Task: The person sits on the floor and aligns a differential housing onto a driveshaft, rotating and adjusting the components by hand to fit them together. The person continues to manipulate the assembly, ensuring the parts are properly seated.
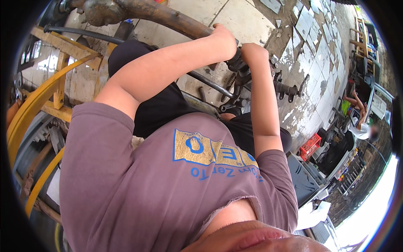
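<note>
A long rusty axle [168, 20] runs from the upper left toward the centre, with a thick rounded housing [103, 12] at its far left. My left hand [225, 40] is bent over at the axle's right end, its thumb side up and the other fingers hidden. Close beside it, my right hand [254, 53] is closed like a fist; whatever it grips is hidden behind it. Dark metal joint parts [237, 63] show just below and between the hands. From there a thin dark rod [208, 84] slants down, and toothed-looking metal fittings [289, 88] stick out to the right.
Yellow metal frame bars [50, 90] curve along the left. Broken pale tiles [308, 25] lie on the floor at upper right. A red crate [310, 146] and grey bins [304, 176] stand at the right. Another person [361, 130] sits farther off at the right edge.
</note>
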Demonstrator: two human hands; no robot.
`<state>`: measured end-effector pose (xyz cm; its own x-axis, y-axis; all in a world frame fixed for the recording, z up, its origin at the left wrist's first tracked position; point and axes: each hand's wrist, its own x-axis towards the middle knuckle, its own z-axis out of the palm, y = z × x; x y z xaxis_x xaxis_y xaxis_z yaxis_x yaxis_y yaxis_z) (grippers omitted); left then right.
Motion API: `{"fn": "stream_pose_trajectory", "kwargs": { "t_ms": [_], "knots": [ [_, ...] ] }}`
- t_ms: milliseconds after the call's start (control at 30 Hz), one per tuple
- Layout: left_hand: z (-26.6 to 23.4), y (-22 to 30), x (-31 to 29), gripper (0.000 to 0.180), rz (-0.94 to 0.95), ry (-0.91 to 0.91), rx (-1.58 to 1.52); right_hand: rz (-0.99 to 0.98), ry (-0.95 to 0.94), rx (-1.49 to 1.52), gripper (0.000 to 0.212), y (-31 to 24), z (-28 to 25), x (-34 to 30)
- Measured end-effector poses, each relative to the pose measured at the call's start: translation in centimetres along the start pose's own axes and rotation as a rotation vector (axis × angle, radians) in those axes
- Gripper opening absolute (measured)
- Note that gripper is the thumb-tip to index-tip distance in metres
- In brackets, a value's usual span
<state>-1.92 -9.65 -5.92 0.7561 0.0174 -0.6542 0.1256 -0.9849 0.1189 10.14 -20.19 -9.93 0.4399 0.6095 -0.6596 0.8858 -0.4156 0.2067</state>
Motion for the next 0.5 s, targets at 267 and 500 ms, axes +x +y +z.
{"fn": "stream_pose_trajectory", "kwargs": {
  "t_ms": [267, 500],
  "knots": [
    [0.4, 0.6, -0.5, 0.040, 0.010, 0.060, -0.001, -0.014, 0.018, 0.004, 0.028, 0.1, 0.2, 0.1],
    [0.3, 0.2, -0.4, 0.039, 0.018, 0.061, -0.008, 0.080, -0.036, 0.045, 0.030, 0.6, 0.4, 0.4]
  ]
}}
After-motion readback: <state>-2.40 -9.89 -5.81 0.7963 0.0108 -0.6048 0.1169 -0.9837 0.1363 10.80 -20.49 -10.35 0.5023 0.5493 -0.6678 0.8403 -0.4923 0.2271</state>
